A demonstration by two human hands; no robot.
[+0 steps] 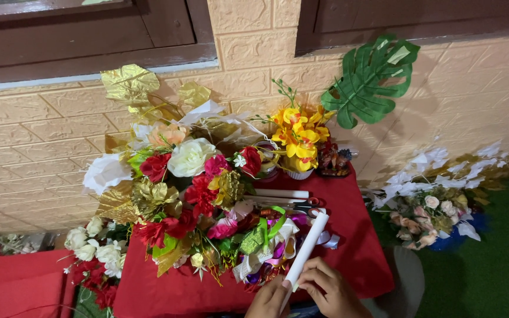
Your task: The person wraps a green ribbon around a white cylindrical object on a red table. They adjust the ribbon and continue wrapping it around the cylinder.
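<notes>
A white rolled tube of paper [308, 246] slants across the near edge of a table under a red cloth [354, 247]. My left hand [269, 299] and my right hand [331, 290] both grip its lower end at the bottom of the view. Just left of the roll lies a big artificial bouquet [189, 194] of red, white, pink and gold flowers with green, purple and white ribbons [266, 241]. A second white roll [281, 193] and scissors with red handles [307, 206] lie behind the ribbons.
Yellow artificial orchids in a pot [297, 138] and a large green fabric leaf [372, 79] stand against the tan brick-pattern wall. White and red flowers [98, 253] lie left of the table. Another bouquet of pale flowers [434, 206] rests on green turf at right.
</notes>
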